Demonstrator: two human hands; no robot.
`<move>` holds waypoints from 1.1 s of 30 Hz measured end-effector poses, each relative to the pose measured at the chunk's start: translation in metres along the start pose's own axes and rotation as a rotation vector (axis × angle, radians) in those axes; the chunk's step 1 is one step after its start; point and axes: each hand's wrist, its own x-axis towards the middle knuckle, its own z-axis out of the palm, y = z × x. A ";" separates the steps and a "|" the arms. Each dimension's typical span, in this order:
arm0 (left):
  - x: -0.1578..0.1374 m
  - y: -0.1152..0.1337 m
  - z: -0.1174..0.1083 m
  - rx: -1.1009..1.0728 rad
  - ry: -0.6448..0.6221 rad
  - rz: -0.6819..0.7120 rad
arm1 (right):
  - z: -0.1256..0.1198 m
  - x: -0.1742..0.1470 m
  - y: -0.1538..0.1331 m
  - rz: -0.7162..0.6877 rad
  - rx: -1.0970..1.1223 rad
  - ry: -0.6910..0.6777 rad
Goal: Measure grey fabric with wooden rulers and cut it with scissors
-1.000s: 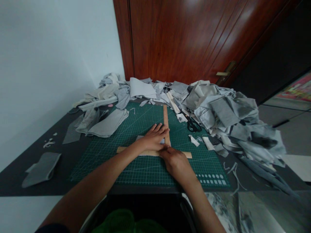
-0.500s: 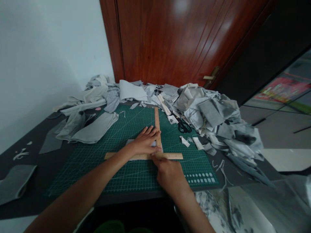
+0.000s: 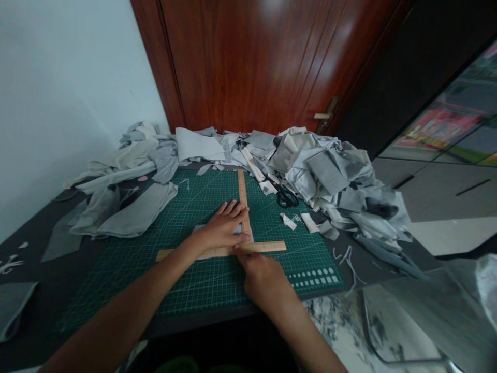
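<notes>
Partly beneath left grip (image 3: 224, 228), cloth (image 3: 198, 227).

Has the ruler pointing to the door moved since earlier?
No; the ruler shows no shift, its far end at the far edge of the mat, as before.

Rulers (image 3: 267, 246) are pale wood, smooth, low sheen. Cloth pc (image 3: 198, 227) under them looks matt. Green mat (image 3: 205, 287) is matt, plastic-look, w/ printed grid. Table (image 3: 50, 277) is dark, matt. Scraps (image 3: 142, 211) at L & heap (image 3: 328, 172) at far R = matt, wrinkled cloth. Scissors' handles (image 3: 280, 198) look like blk plastic. Far door (image 3: 240, 67) is red-brn wood, v. glossy; its handle (image 3: 322, 116), brass-look metal. L wall (image 3: 70, 67): smooth, matt. R cabinet panel (image 3: 446, 116): glass-look.
</notes>
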 end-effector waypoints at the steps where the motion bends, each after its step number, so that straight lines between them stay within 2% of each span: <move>1: 0.000 0.000 0.000 0.005 0.000 -0.003 | 0.000 0.000 0.000 0.000 0.007 0.000; 14: 0.001 0.001 -0.004 0.025 -0.021 -0.021 | -0.005 -0.001 -0.003 0.026 0.006 -0.025; 20: 0.002 -0.001 -0.001 0.024 0.004 -0.012 | -0.010 -0.001 -0.004 0.031 0.031 -0.061; 33: 0.002 -0.003 0.000 0.040 0.022 -0.001 | -0.011 -0.001 -0.004 0.026 0.055 -0.053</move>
